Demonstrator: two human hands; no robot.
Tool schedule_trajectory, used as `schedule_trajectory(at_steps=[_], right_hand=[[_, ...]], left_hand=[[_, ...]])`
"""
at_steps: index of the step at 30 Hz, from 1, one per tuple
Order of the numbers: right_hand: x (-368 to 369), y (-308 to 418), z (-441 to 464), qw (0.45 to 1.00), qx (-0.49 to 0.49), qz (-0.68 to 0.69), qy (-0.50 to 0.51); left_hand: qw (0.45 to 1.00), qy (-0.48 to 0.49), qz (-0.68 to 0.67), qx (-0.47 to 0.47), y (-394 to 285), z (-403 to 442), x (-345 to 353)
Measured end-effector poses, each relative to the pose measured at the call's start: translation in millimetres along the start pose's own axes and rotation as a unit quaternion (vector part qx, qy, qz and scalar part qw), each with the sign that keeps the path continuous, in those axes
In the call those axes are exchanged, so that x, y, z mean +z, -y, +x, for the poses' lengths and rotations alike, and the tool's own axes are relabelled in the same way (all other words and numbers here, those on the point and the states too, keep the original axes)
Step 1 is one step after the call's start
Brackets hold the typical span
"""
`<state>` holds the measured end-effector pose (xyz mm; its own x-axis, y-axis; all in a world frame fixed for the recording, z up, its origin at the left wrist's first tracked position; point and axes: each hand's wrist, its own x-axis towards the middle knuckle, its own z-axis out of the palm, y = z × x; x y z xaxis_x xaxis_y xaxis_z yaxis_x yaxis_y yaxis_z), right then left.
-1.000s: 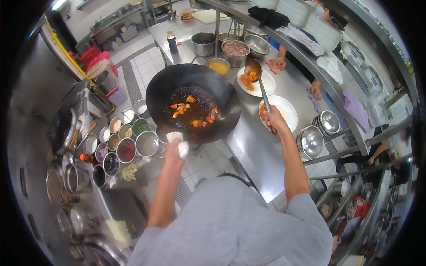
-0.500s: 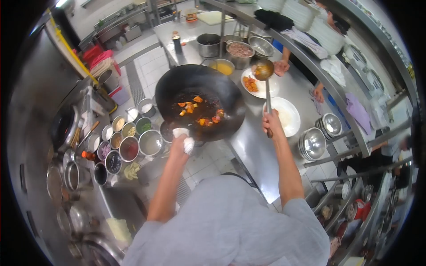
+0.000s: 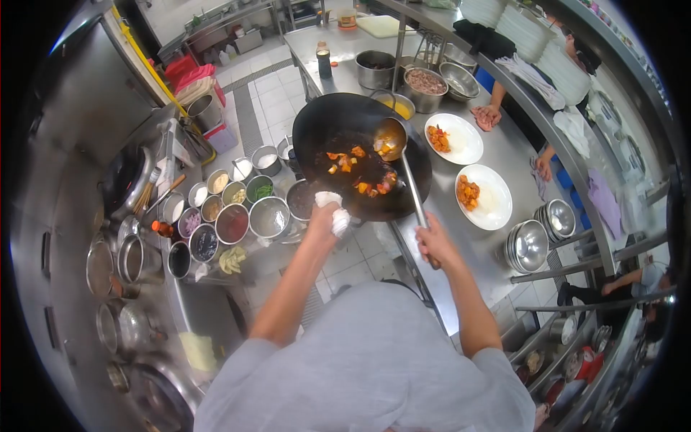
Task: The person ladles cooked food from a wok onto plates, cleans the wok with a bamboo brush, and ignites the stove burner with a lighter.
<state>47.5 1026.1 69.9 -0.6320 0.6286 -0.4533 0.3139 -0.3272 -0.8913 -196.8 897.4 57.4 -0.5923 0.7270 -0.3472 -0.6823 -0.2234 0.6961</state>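
My left hand (image 3: 324,227) is closed on the wok's handle through a folded white cloth (image 3: 332,209). The dark wok (image 3: 345,119) tilts beside the steel counter, with orange food pieces (image 3: 347,158) in a little sauce at its bottom. My right hand (image 3: 434,241) grips a long-handled ladle (image 3: 414,186). The ladle's bowl is inside the wok, near its right wall, with some food and sauce in it. Right of the wok are a far white plate (image 3: 468,147) and a nearer one (image 3: 497,216), each holding white rice and orange food pieces.
Left stand several seasoning pots (image 3: 234,223). Steel bowls (image 3: 527,246) are stacked on the right of the counter (image 3: 421,248). Behind the wok are a pan of yellow liquid (image 3: 397,108) and a pot of meat (image 3: 425,83). Another person's hand (image 3: 489,115) holds a pink cloth across the counter.
My right hand has brought the ladle from above the far plate back into the wok. Orange food now shows on the nearer plate, where none was visible. The view has shifted.
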Motion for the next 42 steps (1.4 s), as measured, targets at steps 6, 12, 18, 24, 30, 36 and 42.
schedule_trajectory(at_steps=[6,12,18,24,30,36,42], right_hand=[[43.4,37.6,-80.6,0.987,0.056,0.102,0.115],[45.3,43.7,-107.4,0.946,0.122,0.251,0.165],[18.6,23.4,-79.5,0.693,0.168,0.594,0.372],[-18.0,44.2,-73.4,0.838,0.018,0.476,0.266],[-48.5,29.3,-0.4,0.979,-0.109,-0.097,-0.142],[-78.5,-21.9,85.6,0.877,-0.187,-0.338,-0.287],[-77.1,-16.0,85.9,0.874,-0.168,-0.346,-0.298]], left_hand=[[0.997,-0.075,0.015,0.014,1.7,11.6,22.2],[0.995,-0.081,0.049,-0.004,3.9,11.5,17.6],[0.994,-0.081,0.069,-0.005,-2.6,-2.1,11.4],[0.996,-0.063,0.001,-0.059,-9.2,-11.5,-19.5],[0.996,-0.083,-0.005,-0.031,-15.0,-30.0,-9.8],[0.998,-0.060,0.024,-0.022,-12.4,-29.6,-14.2],[0.998,-0.048,0.050,-0.001,-9.6,-26.0,-13.5]])
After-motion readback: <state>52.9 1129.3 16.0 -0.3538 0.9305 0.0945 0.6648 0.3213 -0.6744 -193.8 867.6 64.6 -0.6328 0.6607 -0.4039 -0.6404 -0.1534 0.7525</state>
